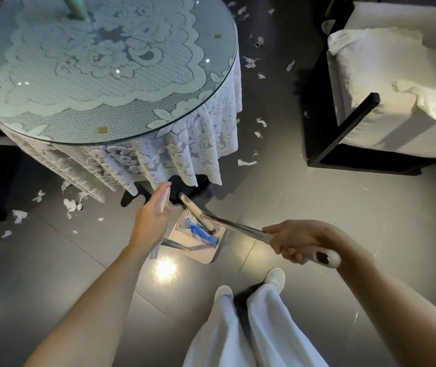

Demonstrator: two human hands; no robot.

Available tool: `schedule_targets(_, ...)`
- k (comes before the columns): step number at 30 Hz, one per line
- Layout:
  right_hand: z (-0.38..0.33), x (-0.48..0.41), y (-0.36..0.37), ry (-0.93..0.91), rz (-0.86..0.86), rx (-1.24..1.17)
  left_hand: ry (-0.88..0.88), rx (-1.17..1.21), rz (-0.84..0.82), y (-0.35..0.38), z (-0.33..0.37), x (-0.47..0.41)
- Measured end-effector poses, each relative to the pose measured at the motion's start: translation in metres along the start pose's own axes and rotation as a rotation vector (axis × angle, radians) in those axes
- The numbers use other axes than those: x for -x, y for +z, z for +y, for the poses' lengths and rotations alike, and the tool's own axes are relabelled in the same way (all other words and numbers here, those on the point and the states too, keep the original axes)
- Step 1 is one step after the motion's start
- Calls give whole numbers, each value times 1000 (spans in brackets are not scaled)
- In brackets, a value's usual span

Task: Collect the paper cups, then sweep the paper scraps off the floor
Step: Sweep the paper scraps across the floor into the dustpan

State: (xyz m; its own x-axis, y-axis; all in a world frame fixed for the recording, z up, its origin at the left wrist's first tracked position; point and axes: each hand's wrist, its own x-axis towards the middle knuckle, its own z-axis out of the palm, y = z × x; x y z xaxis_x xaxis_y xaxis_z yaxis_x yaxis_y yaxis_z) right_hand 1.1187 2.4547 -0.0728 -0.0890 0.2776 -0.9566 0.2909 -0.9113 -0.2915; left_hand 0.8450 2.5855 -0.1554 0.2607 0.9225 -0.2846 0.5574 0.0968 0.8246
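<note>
My right hand (295, 241) grips the white end of a broom handle (234, 225), whose metal shaft runs down and left to a head resting in the white dustpan (201, 249). My left hand (151, 221) is closed around the dustpan's upright white handle (165, 198). The pan stands on the grey floor near the table's black base, with a blue comb edge inside it. White paper scraps (71, 205) lie on the floor left of the table, and more paper scraps (250, 62) are strewn between the table and the chair. No paper cups are in sight.
A round glass-topped table (211, 107) with a white lace cloth fills the upper left. A black-framed armchair (357, 115) with white cushions stands at the right. My white trousers and shoes (275, 278) are below. A pale green post (75, 6) rises from the tabletop.
</note>
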Motion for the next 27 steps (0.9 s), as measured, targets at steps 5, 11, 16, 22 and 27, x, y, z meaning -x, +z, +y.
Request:
schedule_targets(5,-13,13,-1,-40,90,146,-47,-5,83,-8,-15,21)
schedule_targets(11,-27,-3,-2,-63,124,193,-78,26,120,-18,-28,32)
schedule_targets(16,-27,-32,36,-109,147,476,-93,48,129,-13,-17,25)
schedule_targets(22,-10,-34,68,-56,5,285,-35,58,126,-3,-11,14)
schedule_targets(27,18,-1,31,34,6,46,146,-15,82,15,0,17)
